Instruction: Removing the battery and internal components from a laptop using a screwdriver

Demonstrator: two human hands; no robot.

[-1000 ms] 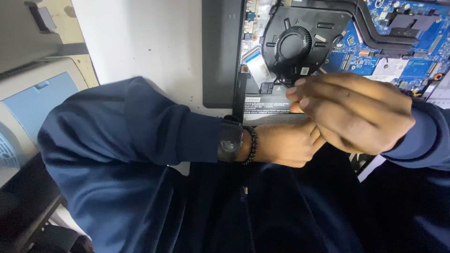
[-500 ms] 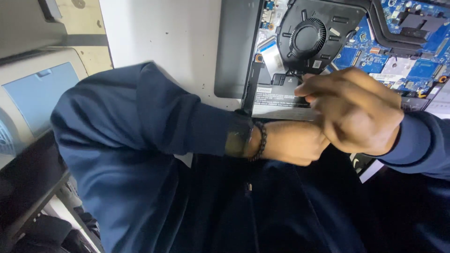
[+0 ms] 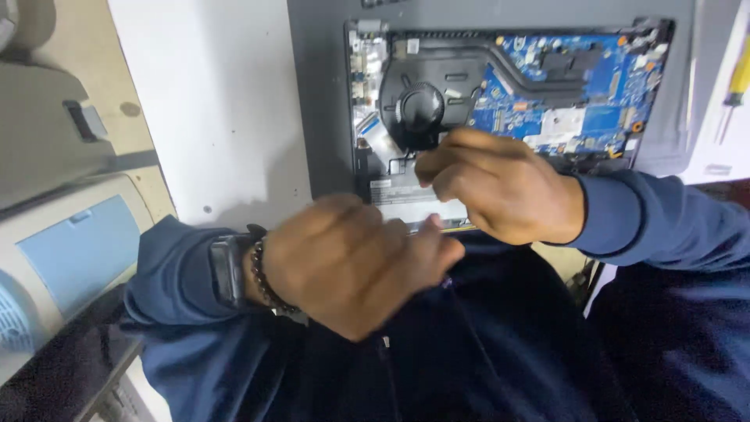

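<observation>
Hovering over the opened grey laptop (image 3: 328,101), my right hand (image 3: 500,187) pinched its fingertips together just below the round black cooling fan (image 3: 420,109); what they gripped, I couldn't tell. My left hand (image 3: 351,262) sat curled, loosely closed, at the laptop's near edge, beside the blue circuit board (image 3: 578,101).

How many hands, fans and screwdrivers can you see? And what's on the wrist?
Hands: 2, left hand and right hand
Black fan: 1
Yellow-handled screwdriver: 1
Wrist things: 2, a watch and a bead bracelet
Total: 6
</observation>
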